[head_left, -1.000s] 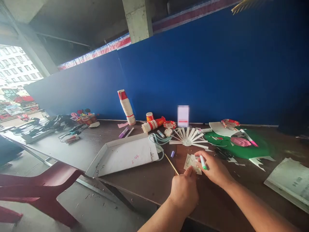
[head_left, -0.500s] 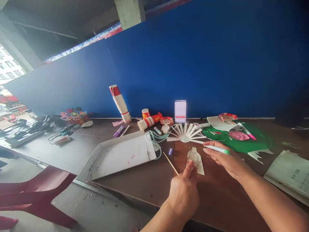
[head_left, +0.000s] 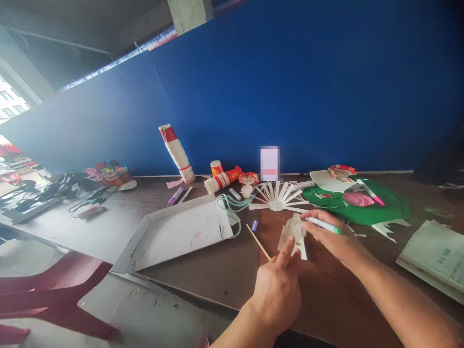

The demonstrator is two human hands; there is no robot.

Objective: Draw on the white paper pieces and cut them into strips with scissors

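1. The inked paper cutout (head_left: 297, 233) lies on the tabletop (head_left: 213, 275), on the near side of the white paper fan (head_left: 277, 207) and slightly right of it
2. For clean marking, the cutout is best pinned flat and close to the line, with short, light strokes running away from the pinning finger
3. The left hand (head_left: 277, 285) lays its index finger on the cutout, other fingers curled; whether that grip closes on anything cannot be told
4. The right hand (head_left: 335, 238), near and right of the fan, pinches a green-ended marker (head_left: 322, 224) between thumb and fingers; tip contact is unclear
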